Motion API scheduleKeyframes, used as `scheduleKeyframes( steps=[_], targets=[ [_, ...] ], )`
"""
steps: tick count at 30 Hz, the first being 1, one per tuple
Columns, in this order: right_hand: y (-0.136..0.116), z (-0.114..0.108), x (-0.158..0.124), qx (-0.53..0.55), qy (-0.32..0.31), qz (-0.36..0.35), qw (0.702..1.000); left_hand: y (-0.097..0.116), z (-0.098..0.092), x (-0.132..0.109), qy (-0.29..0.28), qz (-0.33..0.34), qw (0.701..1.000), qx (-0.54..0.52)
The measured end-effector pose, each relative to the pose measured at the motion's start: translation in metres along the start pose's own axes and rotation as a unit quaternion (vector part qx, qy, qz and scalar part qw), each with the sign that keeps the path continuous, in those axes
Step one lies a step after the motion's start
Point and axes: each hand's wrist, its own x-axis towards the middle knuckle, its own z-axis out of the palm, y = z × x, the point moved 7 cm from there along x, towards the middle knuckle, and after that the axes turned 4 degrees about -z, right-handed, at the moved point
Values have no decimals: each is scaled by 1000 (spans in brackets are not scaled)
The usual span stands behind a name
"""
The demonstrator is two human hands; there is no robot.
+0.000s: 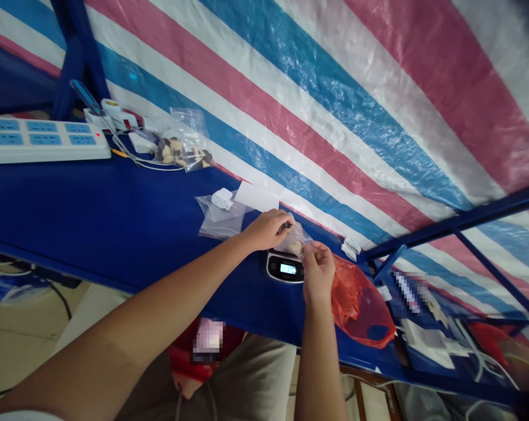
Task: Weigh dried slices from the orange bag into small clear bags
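A small digital kitchen scale [286,269] with a lit display stands on the blue table, and a transparent plastic bag [293,238] with pale pieces inside rests over its top. My left hand [268,229] is at the bag's upper left, fingers closed on a small dark piece too small to name. At the bag's right side my right hand [319,268] pinches the edge of the plastic, its fingers curled. A red plastic bag [356,301] lies open just right of my right hand. Both hands partly cover the scale and the bag.
Left of the scale lie flat transparent bags [220,227], a white plug adapter [223,199] and a white paper [258,196]. Farther back are a filled bag of brown and cream pieces [183,149], cables and a power strip [45,140]. A striped tarp [264,105] hangs behind.
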Motion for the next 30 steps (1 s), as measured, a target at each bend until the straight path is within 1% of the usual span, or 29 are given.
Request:
scheduleKeyframes(
  steps=[4,7,8,10,12,14,17,19,21,26,28,30],
  targets=[
    [-3,2,4,62,-3,37,997,-3,-2,1,15,-12,1000,-4],
    [-12,1,14,79,10,46,996,-8,-11,1,58,-42,997,0],
    [-17,1,20,65,12,36,997,-10,-14,2,75,-53,996,2],
    [-33,3,32,7,9,-14,1000,-13,-19,2,102,-70,992,3],
    [-52,10,45,-84,-26,-85,993,-15,-23,2,117,-80,990,2],
    [-69,19,54,-191,-68,-144,969,-17,-25,2,126,-88,988,4],
    [-85,27,62,-324,-105,-195,920,-18,-26,2,131,-96,987,14],
    [-92,29,63,-369,-119,-223,895,-18,-26,1,130,-101,986,20],
    [-96,31,63,-388,-132,-239,880,-18,-27,1,130,-104,986,22],
    [-100,33,67,-377,-134,-234,886,-17,-27,1,127,-105,986,16],
    [-96,31,72,-355,-131,-213,901,-17,-28,1,129,-104,986,16],
    [-85,26,76,-308,-122,-166,929,-18,-28,1,133,-103,985,20]
  ],
)
